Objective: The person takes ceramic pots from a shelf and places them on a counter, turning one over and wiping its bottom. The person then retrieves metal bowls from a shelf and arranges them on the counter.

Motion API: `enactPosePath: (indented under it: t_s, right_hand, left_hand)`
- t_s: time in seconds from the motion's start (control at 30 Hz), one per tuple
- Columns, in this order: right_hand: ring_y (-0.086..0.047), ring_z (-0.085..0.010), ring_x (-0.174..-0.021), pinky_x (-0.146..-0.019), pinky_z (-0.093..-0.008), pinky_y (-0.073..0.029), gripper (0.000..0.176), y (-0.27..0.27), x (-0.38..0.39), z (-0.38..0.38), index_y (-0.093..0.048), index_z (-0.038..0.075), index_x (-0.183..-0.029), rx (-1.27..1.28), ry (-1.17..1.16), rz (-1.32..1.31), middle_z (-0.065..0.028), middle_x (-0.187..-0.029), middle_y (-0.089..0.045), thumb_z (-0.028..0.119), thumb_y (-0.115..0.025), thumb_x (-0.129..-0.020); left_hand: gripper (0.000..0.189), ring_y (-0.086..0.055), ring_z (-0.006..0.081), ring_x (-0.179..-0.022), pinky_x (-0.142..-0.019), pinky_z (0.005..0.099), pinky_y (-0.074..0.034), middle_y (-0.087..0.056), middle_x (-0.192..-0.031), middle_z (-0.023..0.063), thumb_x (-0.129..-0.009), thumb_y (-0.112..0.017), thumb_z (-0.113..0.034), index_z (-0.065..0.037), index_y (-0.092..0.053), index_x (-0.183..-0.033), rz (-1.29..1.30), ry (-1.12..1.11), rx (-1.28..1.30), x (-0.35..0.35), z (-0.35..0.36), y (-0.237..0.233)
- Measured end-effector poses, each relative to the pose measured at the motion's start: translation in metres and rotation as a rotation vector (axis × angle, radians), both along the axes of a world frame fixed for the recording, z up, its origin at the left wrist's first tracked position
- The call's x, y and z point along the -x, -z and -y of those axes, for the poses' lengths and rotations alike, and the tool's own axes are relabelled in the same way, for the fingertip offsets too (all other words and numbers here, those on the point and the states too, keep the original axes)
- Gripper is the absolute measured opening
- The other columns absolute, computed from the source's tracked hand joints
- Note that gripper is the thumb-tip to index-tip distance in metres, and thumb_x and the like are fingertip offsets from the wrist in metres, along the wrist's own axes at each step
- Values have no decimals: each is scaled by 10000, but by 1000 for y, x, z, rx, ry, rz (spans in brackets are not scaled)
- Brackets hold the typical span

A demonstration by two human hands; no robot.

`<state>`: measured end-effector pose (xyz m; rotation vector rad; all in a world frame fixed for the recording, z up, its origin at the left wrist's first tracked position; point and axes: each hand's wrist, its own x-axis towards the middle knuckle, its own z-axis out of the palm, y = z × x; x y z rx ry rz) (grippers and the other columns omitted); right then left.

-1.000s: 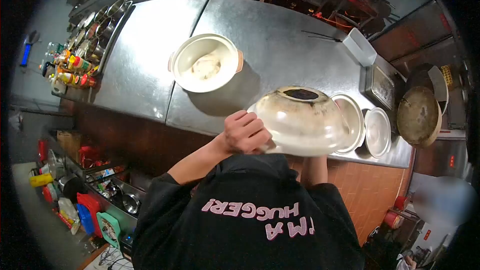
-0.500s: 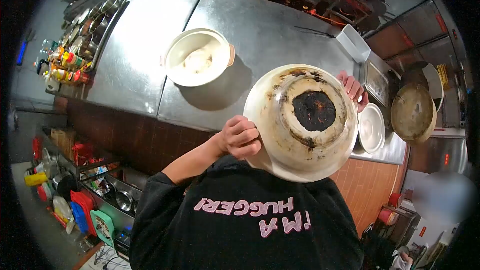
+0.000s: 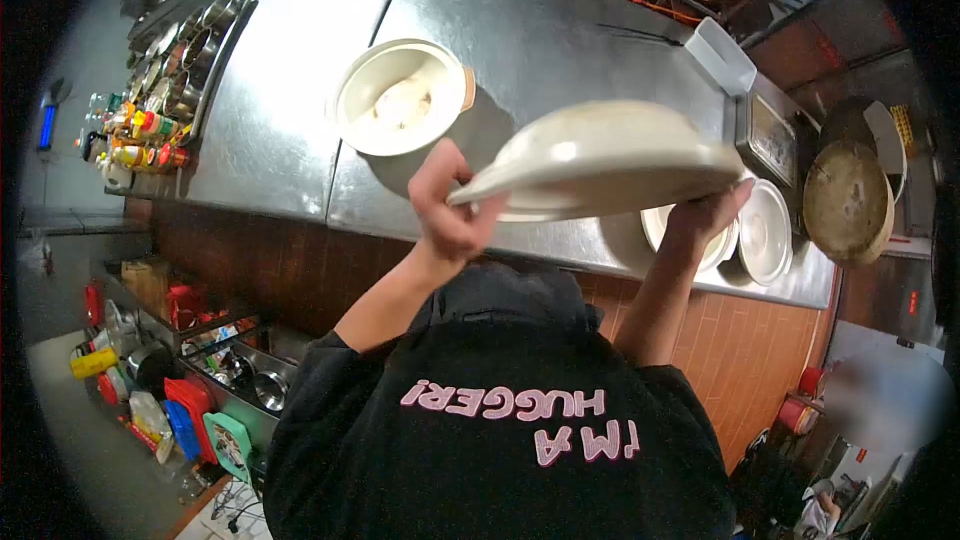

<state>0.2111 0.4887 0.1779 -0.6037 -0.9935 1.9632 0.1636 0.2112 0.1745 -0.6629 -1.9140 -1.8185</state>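
Note:
A large cream ceramic pot (image 3: 610,155) is held up over the front edge of the steel worktop, tipped so that it shows nearly side-on. My left hand (image 3: 450,205) is closed round its left rim. At the opposite rim my right hand (image 3: 712,212) grips it from below, the fingers partly hidden. To the left stands a smaller cream casserole (image 3: 388,146) with tan side handles, holding a pale lump of food (image 3: 405,102). One white dish (image 3: 655,228) shows partly behind my right wrist, and another white dish (image 3: 765,232) stands beside it.
The steel worktop (image 3: 540,40) runs across the view. On its right are a clear plastic container (image 3: 722,55), a metal tray (image 3: 772,140) and a large worn pan (image 3: 848,202). Sauce bottles (image 3: 150,130) and metal pots (image 3: 200,50) crowd the left end.
The large pot has tilted from showing its scorched underside to nearly side-on, and risen in view. Both hands still hold it. A white dish behind it has come into sight.

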Motion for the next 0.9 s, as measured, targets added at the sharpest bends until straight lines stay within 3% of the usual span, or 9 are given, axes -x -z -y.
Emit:
enactPosePath:
  t_s: [0.03, 0.07, 0.17, 0.23, 0.3, 0.37, 0.63, 0.8, 0.9]
  right_hand:
    - [-558, -233, -733, -749, -395, -474, 501, -7, 2, 5, -543, 26, -775, 13, -3, -35, -120, -742, -559, 401, -268, -960]
    - [-557, -196, -770, -751, -353, -468, 457, 22, -1, -16, -567, -7, -833, -77, -51, 5, -122, -849, -586, 359, -327, -964]
    - [-529, -138, -661, -754, -283, -436, 383, 4, 10, 9, -614, -4, -823, -105, 7, 339, -33, -763, -586, 327, -461, -938]
    - [-505, -88, -710, -677, -254, -427, 232, 12, 9, 13, -624, -16, -898, -327, -138, 430, -9, -770, -571, 212, -589, -870]
    - [-557, -177, -840, -762, -302, -441, 272, 6, 11, 23, -583, -57, -1025, -477, -268, 742, -111, -930, -611, 135, -602, -834]
    - [-571, -194, -877, -788, -302, -442, 295, 28, 11, 22, -571, -71, -1047, -538, -306, 756, -137, -962, -617, 113, -605, -820]
    - [-595, -216, -913, -808, -297, -448, 340, 90, -3, 18, -558, -76, -1078, -542, -431, 893, -173, -995, -629, 67, -591, -772]
    - [-612, -272, -902, -798, -335, -460, 334, 58, -10, 35, -574, -21, -1067, -808, -425, 981, -181, -953, -635, 64, -593, -744]
    - [-606, -305, -923, -815, -350, -456, 338, 13, -11, 63, -570, -8, -1074, -887, -398, 926, -183, -965, -629, 65, -591, -745]
  left_hand:
    - [202, -469, 166, -527, -477, 290, -361, -497, -626, 48, -663, -666, -85, 12, -489, -679, 303, 39, -94, 1, 0, 2]
    - [202, -469, 166, -527, -477, 290, -361, -497, -626, 48, -663, -666, -85, 12, -489, -679, 306, 46, -90, 5, -1, -2]
    - [215, -580, 168, -642, -573, 279, -457, -621, -794, 98, -681, -644, -40, 61, -591, -863, 559, -5, -72, 26, -1, -5]
    - [432, -629, 217, -784, -687, 301, -522, -615, -946, 181, -682, -653, -31, 92, -534, -1078, 791, 129, -112, 41, 7, 19]
    - [420, -643, 219, -767, -647, 308, -527, -625, -946, 169, -696, -636, -35, 82, -544, -1088, 950, 78, -64, 42, 11, 25]
    - [460, -652, 221, -744, -611, 311, -525, -637, -934, 163, -714, -627, -76, 80, -532, -1136, 1119, 138, 8, 47, 18, 47]
    - [360, -657, 219, -697, -580, 317, -519, -654, -854, 140, -704, -629, -107, 59, -618, -1023, 1304, 143, 145, 44, 33, 91]
    - [399, -648, 207, -711, -605, 320, -524, -652, -881, 126, -724, -654, -152, 50, -603, -1063, 1480, 209, 173, 46, 42, 128]
    - [600, -623, 188, -820, -685, 310, -518, -619, -1004, 91, -738, -717, -302, 20, -507, -1198, 1393, 313, -112, 31, 33, 156]
